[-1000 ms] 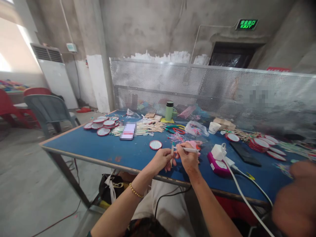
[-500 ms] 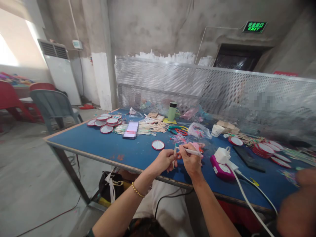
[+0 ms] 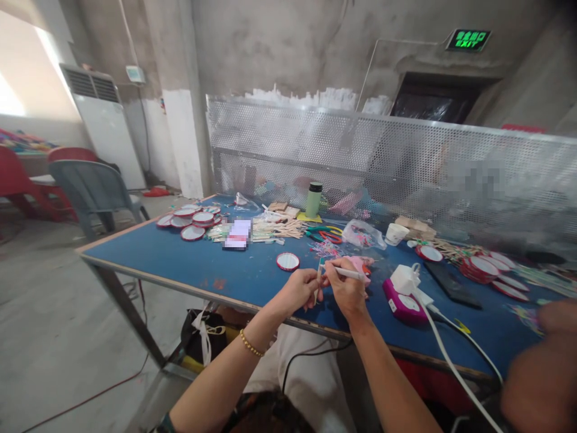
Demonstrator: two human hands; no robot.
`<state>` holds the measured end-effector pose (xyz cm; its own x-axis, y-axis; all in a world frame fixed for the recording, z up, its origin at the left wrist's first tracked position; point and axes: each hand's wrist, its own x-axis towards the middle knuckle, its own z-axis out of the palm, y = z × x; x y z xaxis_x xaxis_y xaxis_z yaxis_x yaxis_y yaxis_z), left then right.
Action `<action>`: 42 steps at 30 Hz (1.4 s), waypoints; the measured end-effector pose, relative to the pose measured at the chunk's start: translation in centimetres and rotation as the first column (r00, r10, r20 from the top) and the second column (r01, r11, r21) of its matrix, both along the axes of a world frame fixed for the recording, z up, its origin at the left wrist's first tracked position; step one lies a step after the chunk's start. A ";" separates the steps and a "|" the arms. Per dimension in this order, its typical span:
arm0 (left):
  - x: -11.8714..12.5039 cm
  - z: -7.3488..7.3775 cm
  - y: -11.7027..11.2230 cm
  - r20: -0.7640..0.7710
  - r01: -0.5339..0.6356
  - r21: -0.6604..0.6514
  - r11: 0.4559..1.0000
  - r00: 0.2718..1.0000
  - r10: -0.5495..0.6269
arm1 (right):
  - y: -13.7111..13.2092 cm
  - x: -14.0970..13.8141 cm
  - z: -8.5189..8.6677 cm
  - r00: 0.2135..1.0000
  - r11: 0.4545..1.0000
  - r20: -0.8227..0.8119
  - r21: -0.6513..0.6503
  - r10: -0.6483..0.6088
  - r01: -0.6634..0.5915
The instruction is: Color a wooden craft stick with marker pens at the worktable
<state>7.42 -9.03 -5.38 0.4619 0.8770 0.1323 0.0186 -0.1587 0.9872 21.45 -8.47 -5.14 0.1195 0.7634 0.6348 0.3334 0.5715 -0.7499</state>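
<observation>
Over the front edge of the blue table, my left hand (image 3: pixel 298 290) pinches a thin, pale wooden-looking stick (image 3: pixel 320 273) held upright, with a teal tip. My right hand (image 3: pixel 348 293) grips a white pen-like tool (image 3: pixel 350 273), its tip close to the top of the stick. Whether the tip touches cannot be made out. Just beyond my left hand lies a round white disc with a red rim (image 3: pixel 288 261). Behind my right hand a pink item (image 3: pixel 363 263) is partly covered. Thin pink and blue strands (image 3: pixel 325 248) lie past the hands.
Several red-rimmed discs (image 3: pixel 193 233) and a phone (image 3: pixel 238 234) lie left, near many pale sticks (image 3: pixel 291 228). Pliers (image 3: pixel 331 234), a green bottle (image 3: pixel 314 200) and a paper cup (image 3: pixel 396 234) stand farther back. Right are a purple power strip (image 3: pixel 404 305) and another person's blurred arm (image 3: pixel 543 373).
The whole view has shifted slightly. Both hands keep their hold on the stick and the pen-like tool, with little visible movement between them.
</observation>
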 end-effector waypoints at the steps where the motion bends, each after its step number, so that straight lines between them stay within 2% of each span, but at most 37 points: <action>1: 0.0 0.0 0.0 -0.009 0.003 0.000 1.000 1.000 -0.003 | -0.1 0.0 0.1 1.000 1.000 0.000 0.002 -0.001 0.001; 16: 0.1 -0.3 0.3 0.002 -0.017 -0.018 1.000 1.000 0.017 | -0.1 0.0 0.3 1.000 1.000 0.031 0.013 -0.003 0.002; 27: 0.1 0.3 -0.1 0.007 -0.030 -0.040 0.999 1.000 0.030 | -0.1 0.1 0.0 0.999 1.000 0.051 0.011 0.003 -0.003; 42: 0.1 -0.2 0.2 -0.032 -0.046 -0.003 0.999 0.998 0.045 | -0.2 -0.2 0.4 1.000 1.000 -0.020 0.002 0.008 -0.008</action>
